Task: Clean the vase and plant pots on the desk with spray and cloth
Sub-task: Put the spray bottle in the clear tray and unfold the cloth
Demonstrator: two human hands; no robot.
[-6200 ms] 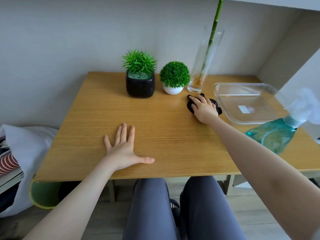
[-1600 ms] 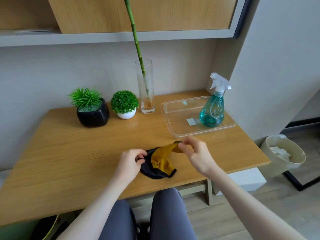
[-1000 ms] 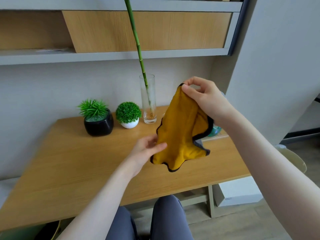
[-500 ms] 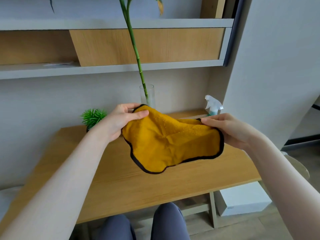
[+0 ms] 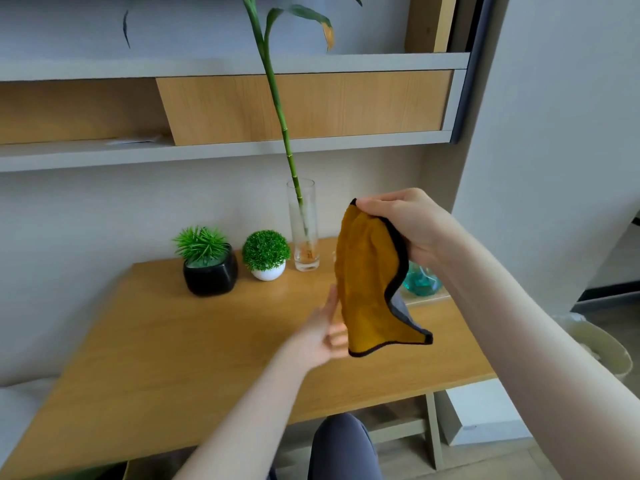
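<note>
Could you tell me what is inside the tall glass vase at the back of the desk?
The glass vase holds one green bamboo stalk rising well above its rim, with something orange-brown at the bottom. Whether there is water cannot be told.

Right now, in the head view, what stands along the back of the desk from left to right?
Black pot with spiky plant → white pot with round bush → glass vase with bamboo stalk → yellow cloth held up by the right hand.

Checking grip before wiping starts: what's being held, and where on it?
The right hand grips the cloth by its top edge; the left hand holds nothing.
</note>
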